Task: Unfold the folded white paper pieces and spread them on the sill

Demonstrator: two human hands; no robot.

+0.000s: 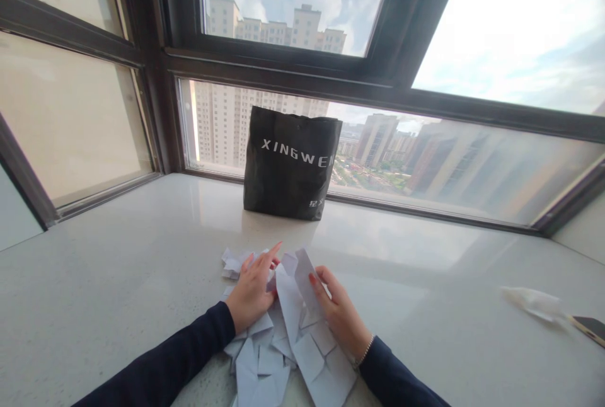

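Note:
My right hand (341, 311) pinches a white strip of paper (308, 284) between thumb and fingers, tilted upward above the pile. To its left, my left hand (255, 288) is over more paper, its index finger stretched out and the others curled. A piece of white paper (271, 281) shows between its thumb and fingers; its fingertips are partly hidden. Beneath and in front of both hands spreads a heap of torn white paper pieces (271, 360), flat and overlapping. Crumpled paper bits (232, 263) lie just beyond my left hand.
A black bag (289, 164) with white lettering stands upright behind the paper, near the window. On the right of the white countertop (425, 325) lie a whitish soft packet (534, 303) and a phone-like dark object (590, 328). Dark window frames (283, 73) border the back.

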